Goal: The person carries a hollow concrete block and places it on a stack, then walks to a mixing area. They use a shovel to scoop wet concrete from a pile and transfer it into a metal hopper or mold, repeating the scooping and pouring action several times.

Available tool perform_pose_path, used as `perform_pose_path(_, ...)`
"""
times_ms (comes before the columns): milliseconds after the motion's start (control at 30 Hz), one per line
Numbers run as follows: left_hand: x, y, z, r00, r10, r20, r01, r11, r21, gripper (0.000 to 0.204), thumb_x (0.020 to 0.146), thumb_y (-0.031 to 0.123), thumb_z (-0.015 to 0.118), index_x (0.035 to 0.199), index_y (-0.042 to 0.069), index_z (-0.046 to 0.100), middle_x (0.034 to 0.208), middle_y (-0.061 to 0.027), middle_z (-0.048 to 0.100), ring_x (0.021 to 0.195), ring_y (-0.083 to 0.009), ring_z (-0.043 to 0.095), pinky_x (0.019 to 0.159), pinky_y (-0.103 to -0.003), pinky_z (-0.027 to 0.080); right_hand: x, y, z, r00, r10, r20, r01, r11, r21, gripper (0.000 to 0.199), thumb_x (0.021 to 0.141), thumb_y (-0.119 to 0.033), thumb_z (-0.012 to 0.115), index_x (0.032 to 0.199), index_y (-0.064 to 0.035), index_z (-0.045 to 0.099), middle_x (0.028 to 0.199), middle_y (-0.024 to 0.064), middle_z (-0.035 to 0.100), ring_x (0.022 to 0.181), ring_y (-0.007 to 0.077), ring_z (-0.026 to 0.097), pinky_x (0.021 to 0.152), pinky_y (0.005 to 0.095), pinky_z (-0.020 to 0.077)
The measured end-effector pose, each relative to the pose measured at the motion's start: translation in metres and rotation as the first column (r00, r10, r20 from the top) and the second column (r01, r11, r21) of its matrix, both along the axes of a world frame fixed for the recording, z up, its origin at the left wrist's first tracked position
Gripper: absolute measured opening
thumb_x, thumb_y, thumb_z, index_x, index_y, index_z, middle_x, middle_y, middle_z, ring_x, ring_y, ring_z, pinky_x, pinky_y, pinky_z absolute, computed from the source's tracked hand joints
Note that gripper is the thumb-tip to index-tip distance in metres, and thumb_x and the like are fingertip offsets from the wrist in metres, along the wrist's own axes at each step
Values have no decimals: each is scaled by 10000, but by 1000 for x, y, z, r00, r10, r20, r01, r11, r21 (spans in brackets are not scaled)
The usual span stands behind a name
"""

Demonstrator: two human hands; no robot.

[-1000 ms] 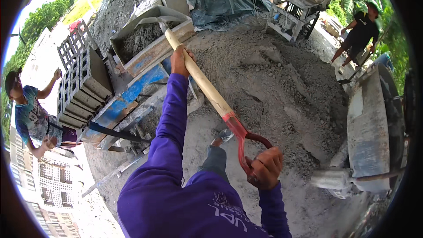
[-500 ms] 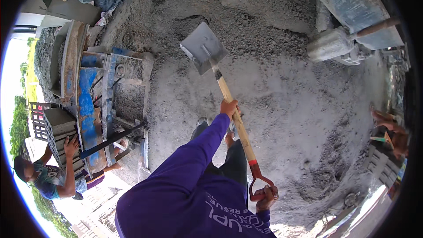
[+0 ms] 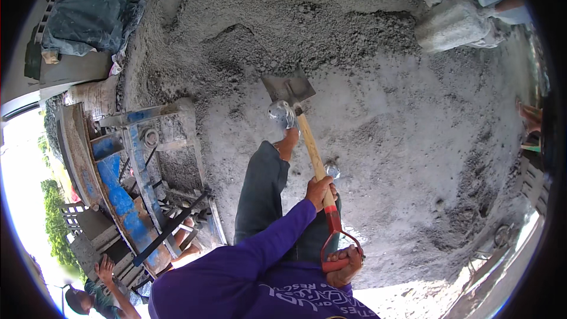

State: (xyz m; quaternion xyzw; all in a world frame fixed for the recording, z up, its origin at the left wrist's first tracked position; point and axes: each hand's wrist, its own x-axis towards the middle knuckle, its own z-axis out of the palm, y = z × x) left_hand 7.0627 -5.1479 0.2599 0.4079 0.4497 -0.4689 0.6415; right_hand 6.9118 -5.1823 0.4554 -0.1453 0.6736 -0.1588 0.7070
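Note:
I hold a shovel (image 3: pixel 311 143) with a square metal blade, a wooden shaft and a red D-shaped handle. My left hand (image 3: pixel 319 192) is wrapped round the lower shaft, just above the red collar. Closed on the grip of the red handle is my right hand (image 3: pixel 345 265). The blade (image 3: pixel 290 90) rests at the near edge of a heap of grey gravelly sand (image 3: pixel 283 35), with only a little grit showing on it. My left foot, in a dusty shoe (image 3: pixel 282 114), is right by the blade's back edge; the other shoe (image 3: pixel 332 169) stands nearer, beside the shaft.
A blue, rusty metal machine frame (image 3: pixel 118 171) with a black bar (image 3: pixel 171 227) stands at the left. Behind it a co-worker (image 3: pixel 103 295) reaches toward grey blocks. A dusty sack (image 3: pixel 453 23) lies at the far right. Dark sheeting (image 3: pixel 88 12) hangs at the far left.
The shovel blade has come down and nearer, to the heap's edge. My left hand has slid closer to the red handle. My left foot has stepped forward to the blade.

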Motion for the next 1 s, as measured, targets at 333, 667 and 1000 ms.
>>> perform_pose_path(333, 185, -25, -146, 967, -41, 250, 4, 990, 144, 284, 809, 272, 628, 931, 52, 495, 746, -101, 572, 614, -245, 605, 591, -416, 510, 163, -79, -199, 980, 193, 40, -190, 979, -74, 146, 768, -84, 574, 678, -44, 466, 542, 51, 449, 419, 183, 459, 403, 359, 431)
perform_pose_path(667, 319, -11, -309, 938, -343, 52, 332, 931, 154, 722, 789, 497, 639, 1291, 24, 424, 1079, -232, 572, 934, -355, 596, 736, -512, 527, 113, -199, -334, 861, 166, -480, -341, 890, -303, 182, 787, -234, 636, 751, -92, 528, 573, -20, 443, 430, 93, 444, 384, 239, 371)
perform_pose_path(1000, 366, 49, -312, 1000, 4, -23, 1, 975, 221, 196, 780, 174, 648, 724, 38, 518, 623, -83, 520, 504, -206, 518, 463, -391, 447, 155, 16, -164, 709, -61, -703, -209, 933, -292, 123, 790, -145, 555, 688, -80, 532, 529, -44, 358, 381, 63, 358, 347, 205, 319)
